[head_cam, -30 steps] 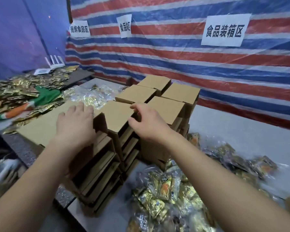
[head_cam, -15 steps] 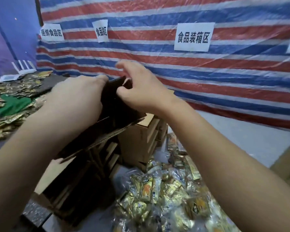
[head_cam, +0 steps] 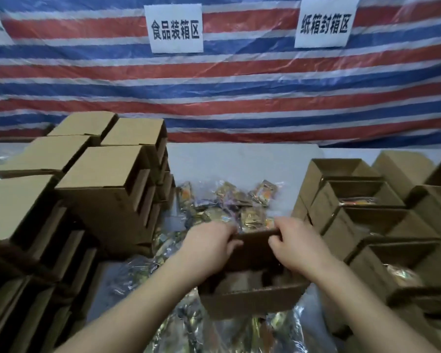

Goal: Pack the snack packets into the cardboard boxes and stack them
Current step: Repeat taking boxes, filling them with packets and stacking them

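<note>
Striped tarp behind; left hand [head_cam: 209, 247], right hand [head_cam: 294, 244] grip open box [head_cam: 250, 300] rim

Left hand [head_cam: 209, 247] and right hand [head_cam: 294, 244] curled, gripping

closed boxes [head_cam: 105, 189] left | packets [head_cam: 229, 202] centre (behind held box [head_cam: 252, 299]) | open boxes [head_cam: 367, 220] right

Illumination is dim and diffuse; no light source is visible. The red, white and blue striped tarpaulin backdrop [head_cam: 239, 80] is the brightest area. Deep shadow fills the interiors of the brown cardboard boxes [head_cam: 107, 189]. Wide-angle distortion bows the tarpaulin stripes. Motion blur softens the hands [head_cam: 209, 248] and the foil snack packets [head_cam: 229, 200]; lower corners lose detail.
</note>
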Tool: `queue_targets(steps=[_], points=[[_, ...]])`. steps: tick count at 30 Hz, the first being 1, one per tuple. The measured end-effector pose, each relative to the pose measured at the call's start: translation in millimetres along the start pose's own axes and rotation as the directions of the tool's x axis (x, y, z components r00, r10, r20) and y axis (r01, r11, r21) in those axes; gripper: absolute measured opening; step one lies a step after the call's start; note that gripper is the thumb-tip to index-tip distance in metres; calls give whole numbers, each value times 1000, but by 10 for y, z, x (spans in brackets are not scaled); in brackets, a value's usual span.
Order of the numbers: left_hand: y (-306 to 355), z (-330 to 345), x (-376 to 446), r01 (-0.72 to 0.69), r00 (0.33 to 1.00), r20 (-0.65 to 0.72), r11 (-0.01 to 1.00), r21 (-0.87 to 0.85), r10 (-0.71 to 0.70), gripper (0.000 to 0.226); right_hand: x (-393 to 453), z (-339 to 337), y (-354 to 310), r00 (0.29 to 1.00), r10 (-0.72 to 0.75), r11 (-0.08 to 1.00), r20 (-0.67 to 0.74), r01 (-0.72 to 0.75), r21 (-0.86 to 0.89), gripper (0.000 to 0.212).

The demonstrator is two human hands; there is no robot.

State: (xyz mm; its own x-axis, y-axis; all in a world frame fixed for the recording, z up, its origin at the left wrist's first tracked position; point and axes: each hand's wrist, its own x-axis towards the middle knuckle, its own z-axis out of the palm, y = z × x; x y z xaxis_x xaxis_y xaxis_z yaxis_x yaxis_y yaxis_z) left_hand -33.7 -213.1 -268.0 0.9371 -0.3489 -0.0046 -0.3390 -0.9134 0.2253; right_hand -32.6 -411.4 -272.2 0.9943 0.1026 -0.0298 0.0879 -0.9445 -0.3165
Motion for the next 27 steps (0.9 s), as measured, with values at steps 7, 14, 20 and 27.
queue_targets(steps=[7,14,20,27], points=[[-32,1265,-312,-60,957,279,995,-76,79,31,-768,1160,540,957,249,961,150,-263,80,15],[-25,1471,-267,-2,961,273,981,-194,56,57,-996,1460,562,949,278,942,146,-299,150,9],[622,1628,957,-406,884,289,910,87,367,31,-837,1331,815,957,268,952,107,-281,125,3],[1184,2572,1714,-790,610,632,430,438,477,56,-657,1376,1120,951,282,938,125,-300,173,4]])
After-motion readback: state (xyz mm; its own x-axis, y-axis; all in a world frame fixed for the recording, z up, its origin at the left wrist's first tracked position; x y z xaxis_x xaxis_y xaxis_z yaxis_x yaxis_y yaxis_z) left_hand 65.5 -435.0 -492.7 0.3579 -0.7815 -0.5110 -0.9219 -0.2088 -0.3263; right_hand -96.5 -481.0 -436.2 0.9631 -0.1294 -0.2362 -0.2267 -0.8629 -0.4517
